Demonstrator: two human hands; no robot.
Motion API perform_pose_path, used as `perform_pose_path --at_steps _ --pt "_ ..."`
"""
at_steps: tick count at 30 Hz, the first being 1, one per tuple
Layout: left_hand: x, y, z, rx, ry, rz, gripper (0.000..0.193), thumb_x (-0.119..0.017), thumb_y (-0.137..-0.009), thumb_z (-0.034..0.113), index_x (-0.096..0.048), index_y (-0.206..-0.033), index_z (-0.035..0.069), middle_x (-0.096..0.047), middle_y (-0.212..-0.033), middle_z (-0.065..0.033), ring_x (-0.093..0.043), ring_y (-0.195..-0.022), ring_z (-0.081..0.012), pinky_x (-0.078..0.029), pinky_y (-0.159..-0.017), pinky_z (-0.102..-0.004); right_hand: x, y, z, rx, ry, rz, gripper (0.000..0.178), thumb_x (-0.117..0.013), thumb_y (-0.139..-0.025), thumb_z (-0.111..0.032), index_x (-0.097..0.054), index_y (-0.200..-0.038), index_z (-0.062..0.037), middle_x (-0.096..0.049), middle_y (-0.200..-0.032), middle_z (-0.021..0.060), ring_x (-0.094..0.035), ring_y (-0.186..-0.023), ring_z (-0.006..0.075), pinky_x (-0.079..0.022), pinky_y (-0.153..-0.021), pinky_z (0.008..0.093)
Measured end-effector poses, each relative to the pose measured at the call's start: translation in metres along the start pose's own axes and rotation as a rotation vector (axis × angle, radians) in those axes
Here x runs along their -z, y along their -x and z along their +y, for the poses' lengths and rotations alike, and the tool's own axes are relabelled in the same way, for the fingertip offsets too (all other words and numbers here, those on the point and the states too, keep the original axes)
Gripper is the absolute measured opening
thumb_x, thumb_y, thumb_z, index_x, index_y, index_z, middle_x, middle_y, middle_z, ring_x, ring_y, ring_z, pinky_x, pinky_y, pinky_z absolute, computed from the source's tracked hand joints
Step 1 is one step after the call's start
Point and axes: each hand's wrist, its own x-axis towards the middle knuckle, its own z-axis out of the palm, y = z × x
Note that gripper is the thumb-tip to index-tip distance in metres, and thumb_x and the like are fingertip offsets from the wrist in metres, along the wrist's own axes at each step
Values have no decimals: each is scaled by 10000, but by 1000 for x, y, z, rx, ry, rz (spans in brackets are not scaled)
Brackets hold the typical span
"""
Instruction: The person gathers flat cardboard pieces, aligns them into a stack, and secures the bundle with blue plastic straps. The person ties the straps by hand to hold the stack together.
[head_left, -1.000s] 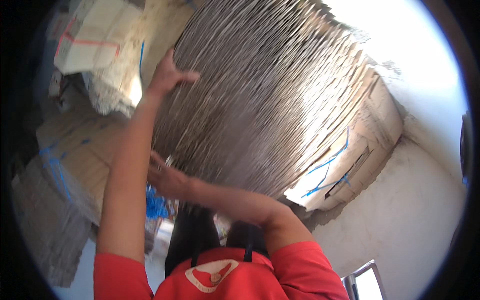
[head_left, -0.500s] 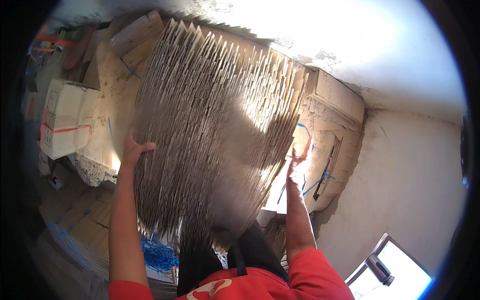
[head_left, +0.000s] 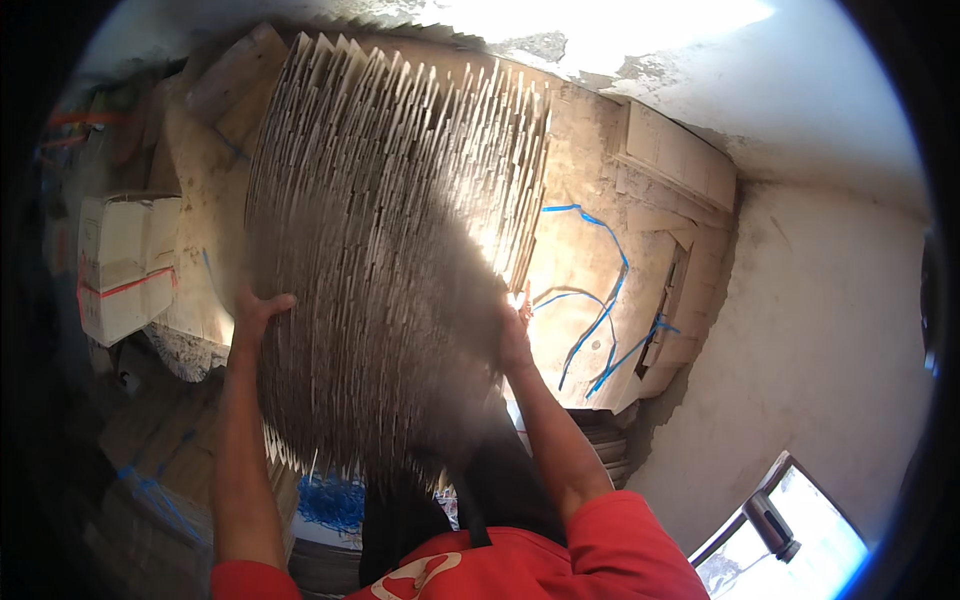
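A large, thick stack of flat brown cardboard pieces [head_left: 360, 250] stands on edge in front of me, its many uneven edges facing up. My left hand [head_left: 259, 312] grips the stack's left side, thumb lying over the edges and the other fingers hidden behind it. Against the right side presses my right hand [head_left: 516, 335], its fingers along the outer sheet and partly lost in glare. The stack lies between both palms, and its near end reaches close to my legs.
Loose blue strapping [head_left: 612, 275] lies on a cardboard surface [head_left: 575, 150] to the right. A carton with red strap [head_left: 130, 265] is at the left. Blue twine [head_left: 332, 502] lies below the stack. A pale wall [head_left: 800, 330] and a window [head_left: 800, 530] bound the right.
My right hand has come leftward from beside the stack and now presses its right side. The stack looks narrower, its right edge shifted left, uncovering more blue strapping. My left hand keeps its hold.
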Motion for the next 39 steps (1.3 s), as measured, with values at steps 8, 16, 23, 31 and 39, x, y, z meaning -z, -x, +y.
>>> perform_pose_path --at_steps 8,16,23,31,39 --pt "11 2 -14 -31 -38 97 1054 -863 -519 289 -360 -1383 -47 -539 -1265 -198 -544 -1144 -331 -435 -987 -408 25 -98 -166 888 693 319 898 -477 -857 -652 -351 -1434 25 -358 -1474 250 -352 -1372 373 -265 -1129 512" --pt "11 -1 -8 -8 -53 115 1075 -855 -493 274 -352 -1381 -63 -525 -1286 -194 -522 -1172 -321 -395 -1029 -384 46 -277 -313 609 752 -21 820 -399 -849 -737 -493 -1387 -126 -547 -1370 71 -445 -1326 254 -251 -1141 479" --pt "8 -5 -11 -33 -51 121 1056 -838 -487 277 -376 -1374 -62 -528 -1287 -191 -520 -1174 -318 -383 -1041 -377 51 -302 -302 355 841 -186 930 -600 -718 -769 -504 -1377 -120 -587 -1299 162 -449 -1310 313 -368 -1075 480" --pt "10 0 0 -26 -41 117 1042 -842 -501 258 -371 -1372 -66 -535 -1272 -189 -525 -1161 -316 -395 -1029 -389 -28 -141 -230 797 1226 424 654 -594 -916 -324 -333 -1448 -46 -329 -1503 179 -254 -1431 257 -259 -1161 441" --pt "11 -2 -3 -25 -32 84 1069 -855 -495 257 -352 -1378 -74 -506 -1300 -210 -522 -1163 -318 -388 -1037 -386 -15 -172 -220 712 791 187 1035 -405 -779 -820 -283 -1478 -67 -266 -1520 220 -266 -1413 352 -291 -1133 482"
